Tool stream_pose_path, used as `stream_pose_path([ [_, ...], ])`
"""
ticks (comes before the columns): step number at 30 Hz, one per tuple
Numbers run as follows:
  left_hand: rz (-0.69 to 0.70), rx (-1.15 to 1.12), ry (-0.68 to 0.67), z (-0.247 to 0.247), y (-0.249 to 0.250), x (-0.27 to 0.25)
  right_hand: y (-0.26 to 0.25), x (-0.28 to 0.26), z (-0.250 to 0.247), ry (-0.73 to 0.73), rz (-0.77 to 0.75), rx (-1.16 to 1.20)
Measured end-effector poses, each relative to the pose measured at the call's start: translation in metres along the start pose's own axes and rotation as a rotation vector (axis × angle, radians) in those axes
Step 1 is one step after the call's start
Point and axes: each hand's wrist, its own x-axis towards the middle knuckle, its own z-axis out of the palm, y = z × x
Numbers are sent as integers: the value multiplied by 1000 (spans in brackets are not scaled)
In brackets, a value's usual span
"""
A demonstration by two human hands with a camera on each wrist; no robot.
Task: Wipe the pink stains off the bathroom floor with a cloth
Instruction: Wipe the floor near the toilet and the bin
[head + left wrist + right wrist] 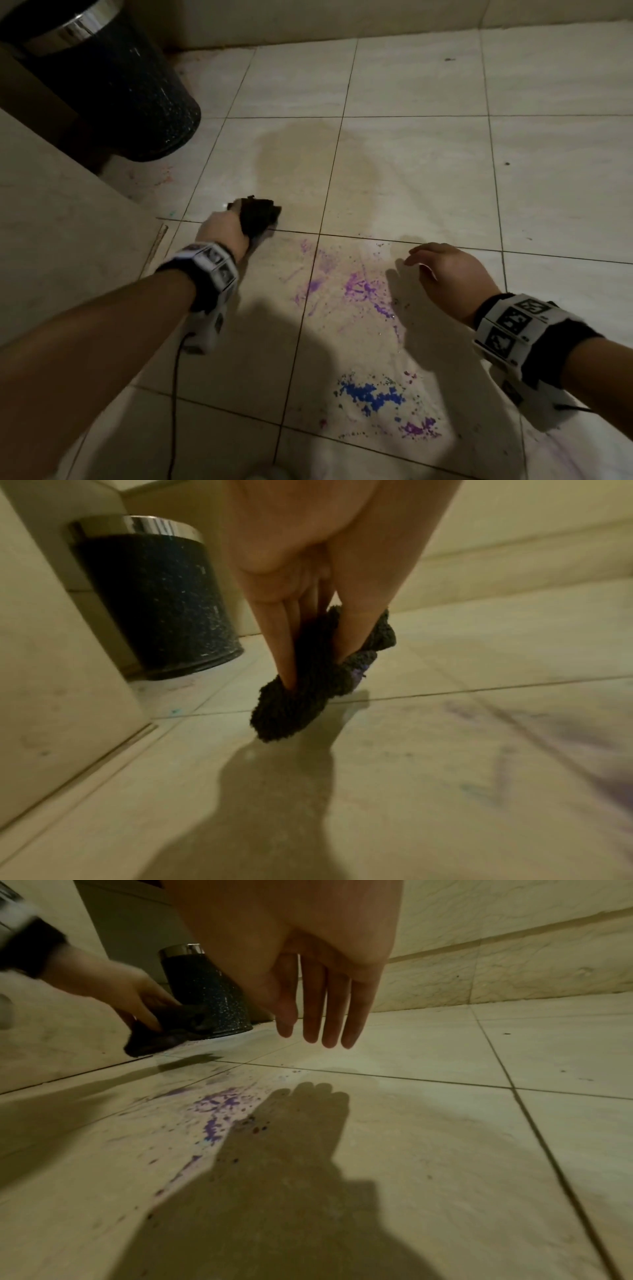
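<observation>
My left hand (222,229) grips a bunched dark cloth (258,216) just above the pale tiled floor, up and left of the stains. In the left wrist view the cloth (301,685) hangs from my fingers (286,647) with a purple smear on one fold. Pink-purple stains (356,287) spread over the tile between my hands, and the right wrist view shows these stains (215,1110) too. My right hand (445,270) hovers open to the right of them, its fingers (329,1010) straight and holding nothing. My left hand (137,996) and the cloth (164,1034) appear at the left there.
A dark speckled bin (130,92) with a chrome rim stands at the back left beside a low tiled ledge (51,212). A blue stain (370,395) and a small purple one (418,428) lie nearer me. A damp patch (308,154) darkens the floor ahead. The tiled wall (342,17) closes the far side.
</observation>
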Motion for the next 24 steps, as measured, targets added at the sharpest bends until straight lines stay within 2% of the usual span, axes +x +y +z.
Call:
stream_pose_path([
  [3, -28, 127, -168, 28, 20, 18, 6, -3, -1, 17, 27, 11],
  [5, 63, 262, -160, 48, 32, 8, 11, -6, 0, 35, 41, 20],
  [8, 315, 340, -142, 60, 45, -40, 16, -11, 1, 39, 61, 23],
  [9, 415, 394, -175, 63, 46, -61, 18, -11, 1, 35, 64, 21],
  [12, 660, 495, -388, 71, 47, -110, 21, -7, 1, 32, 75, 12],
  [13, 701, 461, -391, 69, 48, -116, 21, -5, 2, 30, 77, 11],
  [15, 778, 212, -220, 62, 51, -113, 17, -1, 4, 23, 65, 13],
  [16, 739, 82, -157, 54, 52, -106, 14, 0, 5, 22, 54, 19],
  [18, 556, -70, -115, 36, 47, -82, 10, 2, 7, 12, 43, 27],
  [19, 470, -14, -94, 27, 44, -65, 8, 2, 7, 8, 44, 28],
  [21, 329, 62, 46, 12, 45, -25, 8, 2, 8, 17, 41, 28],
  [23, 309, 111, 83, 8, 55, 0, 11, 2, 5, 29, 48, 24],
  [24, 301, 129, 49, 15, 63, 5, 13, 2, 4, 35, 55, 18],
])
